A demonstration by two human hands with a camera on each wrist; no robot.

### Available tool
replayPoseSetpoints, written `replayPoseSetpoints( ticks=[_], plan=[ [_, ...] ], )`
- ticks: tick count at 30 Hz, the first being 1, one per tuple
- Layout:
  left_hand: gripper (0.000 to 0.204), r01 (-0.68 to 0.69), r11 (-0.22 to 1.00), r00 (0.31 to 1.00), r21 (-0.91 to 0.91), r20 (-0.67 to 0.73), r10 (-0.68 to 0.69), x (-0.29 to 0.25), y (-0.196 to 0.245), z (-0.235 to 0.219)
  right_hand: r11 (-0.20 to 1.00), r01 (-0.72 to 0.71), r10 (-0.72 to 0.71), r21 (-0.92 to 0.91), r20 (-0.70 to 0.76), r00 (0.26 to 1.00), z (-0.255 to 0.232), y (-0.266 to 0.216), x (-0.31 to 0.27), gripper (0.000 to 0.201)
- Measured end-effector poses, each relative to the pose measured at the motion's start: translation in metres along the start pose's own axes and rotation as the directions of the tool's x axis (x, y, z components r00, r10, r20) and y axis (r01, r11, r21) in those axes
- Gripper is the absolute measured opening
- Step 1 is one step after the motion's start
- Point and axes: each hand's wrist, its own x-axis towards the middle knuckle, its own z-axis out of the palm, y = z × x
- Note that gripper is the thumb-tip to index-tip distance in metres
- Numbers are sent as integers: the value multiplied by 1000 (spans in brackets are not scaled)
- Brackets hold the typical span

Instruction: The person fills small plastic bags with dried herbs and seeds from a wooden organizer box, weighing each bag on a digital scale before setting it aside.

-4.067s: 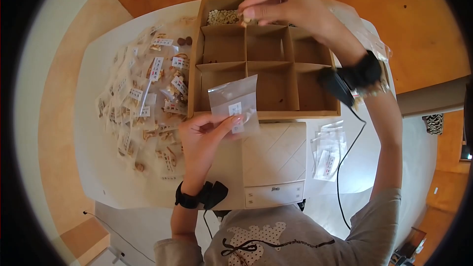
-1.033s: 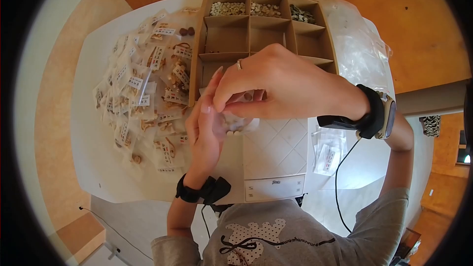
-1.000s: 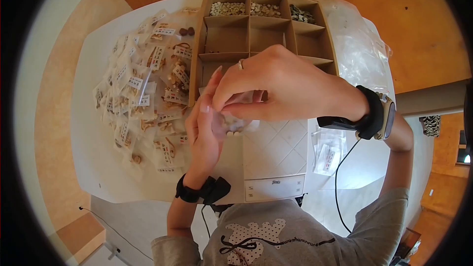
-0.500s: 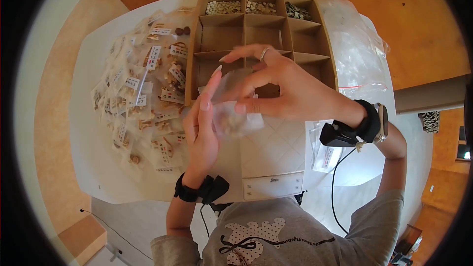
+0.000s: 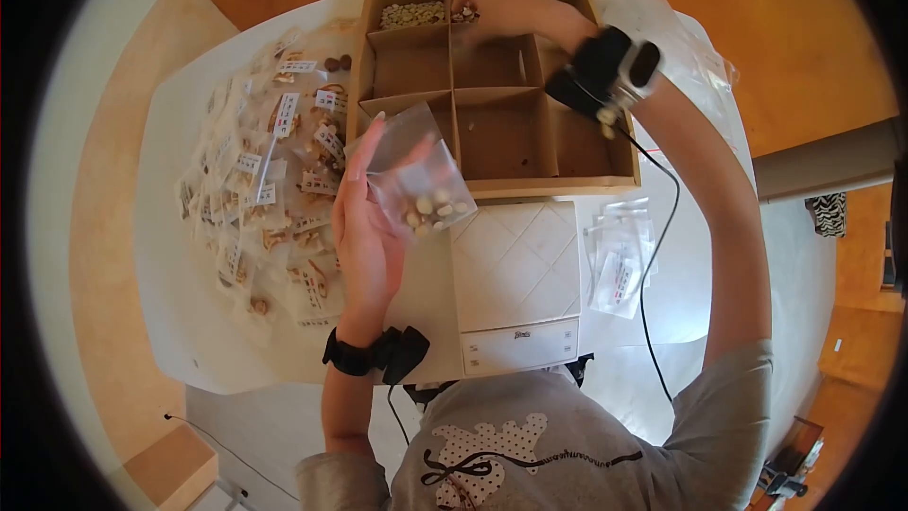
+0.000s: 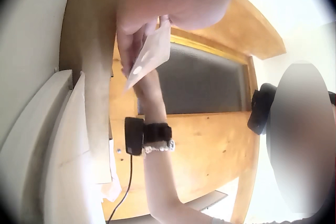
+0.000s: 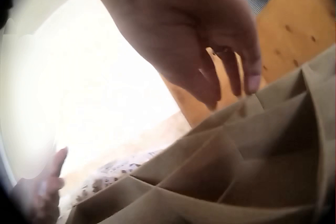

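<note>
My left hand (image 5: 367, 232) holds a small clear plastic bag (image 5: 397, 156) in front of the divided cardboard box (image 5: 539, 187). Several pale, rounded seeds (image 5: 438, 208) lie at the bottom of the bag. The left wrist view shows the bag (image 6: 153, 53) edge-on between thumb and fingers. My right hand (image 5: 520, 11), blurred, reaches over the box's back middle compartment and partly covers what is in it. In the right wrist view its fingers (image 7: 252, 82) point down, apart from the thumb, close over the cardboard dividers (image 7: 184, 155).
Many filled, labelled bags (image 5: 274, 161) are heaped on the left of the white table (image 5: 227, 345). A flat white scale-like device (image 5: 515, 270) stands before the box, with flat labelled bags (image 5: 619, 260) beside it. Clear plastic sheeting (image 5: 681, 57) lies at right. A black cable (image 5: 662, 293) hangs from the right wrist.
The right hand has left the bag and moved up to the box's back middle compartment. The bag, earlier without visible seeds, now shows several; the left hand still holds it, slightly further left.
</note>
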Motion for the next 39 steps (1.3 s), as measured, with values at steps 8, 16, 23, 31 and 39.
replayPoseSetpoints(
  ticks=[8,16,23,31,39],
  plan=[
    [51,75,997,997,-20,-35,-76,0,7,5,1000,8,-10,15,181,983,1,10,12,45],
    [46,71,996,997,-62,48,-69,-2,5,1,989,114,-129,98,160,979,25,40,21,44],
    [46,62,994,998,-85,21,-60,-1,-1,-5,861,-105,-11,498,226,974,-20,45,5,33],
    [46,129,989,991,-76,29,-127,-1,2,-2,546,-24,-144,837,123,982,-37,7,-13,22],
    [41,134,989,982,-61,-125,-141,-2,-10,-4,725,584,-561,366,-179,808,-4,-98,-83,10]
  ],
)
